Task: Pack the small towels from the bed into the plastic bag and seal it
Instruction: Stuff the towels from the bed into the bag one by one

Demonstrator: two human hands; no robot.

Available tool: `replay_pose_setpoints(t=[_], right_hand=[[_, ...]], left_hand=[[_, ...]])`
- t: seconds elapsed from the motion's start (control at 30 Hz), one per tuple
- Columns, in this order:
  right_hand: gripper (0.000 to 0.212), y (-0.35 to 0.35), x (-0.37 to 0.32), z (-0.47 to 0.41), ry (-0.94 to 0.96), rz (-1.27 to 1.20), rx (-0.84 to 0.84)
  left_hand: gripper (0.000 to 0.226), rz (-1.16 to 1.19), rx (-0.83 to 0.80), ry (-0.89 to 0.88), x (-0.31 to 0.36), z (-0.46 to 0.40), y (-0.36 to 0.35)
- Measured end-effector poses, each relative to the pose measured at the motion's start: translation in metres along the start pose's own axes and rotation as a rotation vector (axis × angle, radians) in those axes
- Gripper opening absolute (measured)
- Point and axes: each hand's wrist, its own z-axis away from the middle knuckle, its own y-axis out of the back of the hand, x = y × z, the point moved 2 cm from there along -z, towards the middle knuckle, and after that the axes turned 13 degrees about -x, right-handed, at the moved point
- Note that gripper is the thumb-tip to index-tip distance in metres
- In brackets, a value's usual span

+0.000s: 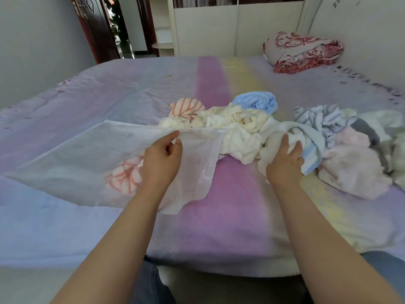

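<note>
A large translucent plastic bag lies flat on the bed, its mouth toward the towel pile. An orange-striped towel shows through its wall. My left hand pinches the upper edge of the bag's mouth and lifts it. My right hand grips a cream towel with a light blue towel against it, at the pile's near edge. The pile of several small towels, cream, blue, pink, grey and orange-striped, spreads across the bed's middle and right.
The bed has a pastel sheet with purple and yellow stripes; its near edge is just before my legs. A folded red-patterned quilt sits at the far right corner. A doorway and shelving stand beyond the bed.
</note>
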Motion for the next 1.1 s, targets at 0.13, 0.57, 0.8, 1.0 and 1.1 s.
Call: replay_pose_setpoints(t=[0.13, 0.57, 0.8, 1.0, 1.1], right_hand=[[0.089, 0.009, -0.003, 0.008, 0.1, -0.001, 0.058], [0.097, 0.002, -0.068, 0.096, 0.415, 0.107, -0.396], [0.104, -0.05, -0.036, 0.066, 0.294, 0.269, -0.585], [0.046, 0.004, -0.071, 0.099, 0.657, -0.524, -0.77], [0.071, 0.018, -0.104, 0.106, 0.647, -0.656, -0.758]], left_hand=[[0.035, -0.028, -0.025, 0.007, -0.003, -0.001, -0.002], [0.035, -0.033, 0.036, -0.005, -0.009, 0.001, 0.013], [0.035, -0.031, 0.023, -0.007, -0.012, 0.008, 0.019], [0.033, -0.031, 0.043, 0.016, -0.014, 0.014, 0.027], [0.029, -0.024, 0.053, 0.027, -0.017, 0.018, 0.035]])
